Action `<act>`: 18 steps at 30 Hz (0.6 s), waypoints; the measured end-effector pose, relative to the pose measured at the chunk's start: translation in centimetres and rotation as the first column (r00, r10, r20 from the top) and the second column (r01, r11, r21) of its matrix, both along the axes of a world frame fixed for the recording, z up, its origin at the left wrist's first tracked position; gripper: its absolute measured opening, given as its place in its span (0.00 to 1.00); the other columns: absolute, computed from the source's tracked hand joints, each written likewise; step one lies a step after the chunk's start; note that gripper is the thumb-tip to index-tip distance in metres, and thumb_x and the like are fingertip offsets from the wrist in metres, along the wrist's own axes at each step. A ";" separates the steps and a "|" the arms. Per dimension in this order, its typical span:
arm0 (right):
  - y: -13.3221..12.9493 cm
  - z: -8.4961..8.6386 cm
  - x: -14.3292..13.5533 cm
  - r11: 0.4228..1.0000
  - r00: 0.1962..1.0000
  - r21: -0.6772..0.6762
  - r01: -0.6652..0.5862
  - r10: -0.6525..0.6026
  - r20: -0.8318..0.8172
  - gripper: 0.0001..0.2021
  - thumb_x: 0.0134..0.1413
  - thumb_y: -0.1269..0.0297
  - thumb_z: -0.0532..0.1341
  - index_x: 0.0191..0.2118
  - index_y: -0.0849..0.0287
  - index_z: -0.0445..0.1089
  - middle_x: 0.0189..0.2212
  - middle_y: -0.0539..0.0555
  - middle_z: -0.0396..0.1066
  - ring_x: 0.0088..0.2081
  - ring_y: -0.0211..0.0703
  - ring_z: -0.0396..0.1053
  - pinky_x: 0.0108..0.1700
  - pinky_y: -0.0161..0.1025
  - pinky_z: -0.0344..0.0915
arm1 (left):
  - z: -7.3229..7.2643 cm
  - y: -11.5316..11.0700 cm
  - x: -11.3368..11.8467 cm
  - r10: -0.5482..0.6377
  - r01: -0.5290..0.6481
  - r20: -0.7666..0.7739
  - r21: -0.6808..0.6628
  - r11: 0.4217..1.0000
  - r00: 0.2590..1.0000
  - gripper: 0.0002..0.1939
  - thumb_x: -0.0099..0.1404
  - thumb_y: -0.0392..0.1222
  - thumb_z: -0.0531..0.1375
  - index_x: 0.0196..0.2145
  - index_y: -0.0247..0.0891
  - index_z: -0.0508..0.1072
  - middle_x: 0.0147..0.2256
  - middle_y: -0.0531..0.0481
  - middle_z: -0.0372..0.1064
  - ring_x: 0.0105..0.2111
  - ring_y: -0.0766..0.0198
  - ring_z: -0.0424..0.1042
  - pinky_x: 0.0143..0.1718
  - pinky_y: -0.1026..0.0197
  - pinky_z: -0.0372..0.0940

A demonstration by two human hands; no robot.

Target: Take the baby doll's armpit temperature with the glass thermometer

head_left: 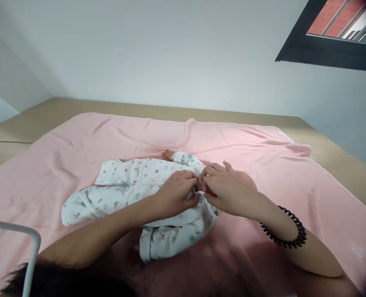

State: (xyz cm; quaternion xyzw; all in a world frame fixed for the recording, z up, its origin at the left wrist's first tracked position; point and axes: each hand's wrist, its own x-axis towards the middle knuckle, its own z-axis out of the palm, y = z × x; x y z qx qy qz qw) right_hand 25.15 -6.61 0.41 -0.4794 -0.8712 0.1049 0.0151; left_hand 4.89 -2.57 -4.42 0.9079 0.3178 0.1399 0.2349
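A small baby-like figure in a white patterned outfit [109, 200] lies on its back on a pink blanket [87, 136], its legs toward the left. My left hand [179, 192] pinches the outfit's fabric near the neckline. Right beside it, my right hand [217, 185] grips the same edge of the cloth, fingertips nearly touching those of the left. The figure's head [246, 179] is mostly hidden behind my right hand and wrist. One small hand [168, 154] shows at the far sleeve's cuff.
Under the blanket is a wooden surface [340, 165], with a white wall [170, 53] behind it. A dark-framed window [328, 49] is at the upper right. A pale curved bar [34, 247] and dark hair [62, 280] intrude at the lower left.
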 end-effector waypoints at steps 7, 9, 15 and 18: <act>0.1 0.1 0.0 1.000 1.000 0.020 0.017 -0.017 0.025 0.06 0.62 0.72 0.57 0.35 0.59 0.70 0.42 0.57 0.71 0.55 0.56 0.65 0.66 0.75 0.51 | 0.1 -0.2 0.1 -0.001 0.001 0.012 -0.009 1.000 1.000 0.07 0.66 0.42 0.66 0.40 0.39 0.73 0.44 0.48 0.74 0.48 0.52 0.72 0.54 0.46 0.65; 0.2 0.2 0.0 1.000 0.999 0.014 0.022 -0.022 0.024 0.06 0.62 0.72 0.57 0.34 0.59 0.70 0.42 0.57 0.71 0.55 0.56 0.65 0.66 0.75 0.50 | 0.2 -0.3 0.1 0.006 -0.006 0.003 -0.014 1.000 1.000 0.08 0.66 0.43 0.67 0.40 0.39 0.74 0.45 0.48 0.74 0.48 0.52 0.72 0.54 0.46 0.64; 0.3 0.3 0.2 1.000 0.999 0.003 0.027 -0.027 0.031 0.05 0.63 0.72 0.59 0.36 0.59 0.71 0.42 0.56 0.70 0.55 0.55 0.66 0.66 0.77 0.50 | 0.2 -0.4 0.1 0.007 -0.007 -0.009 -0.014 1.000 1.000 0.08 0.68 0.43 0.66 0.41 0.39 0.73 0.46 0.47 0.74 0.49 0.51 0.71 0.54 0.46 0.63; 0.3 0.6 0.3 1.000 0.999 -0.007 0.028 -0.028 0.046 0.04 0.64 0.72 0.59 0.38 0.60 0.72 0.45 0.57 0.71 0.56 0.56 0.65 0.66 0.77 0.51 | 0.2 -0.4 0.1 0.004 -0.004 -0.002 -0.015 1.000 1.000 0.06 0.69 0.42 0.64 0.41 0.39 0.73 0.47 0.47 0.74 0.50 0.52 0.71 0.55 0.45 0.63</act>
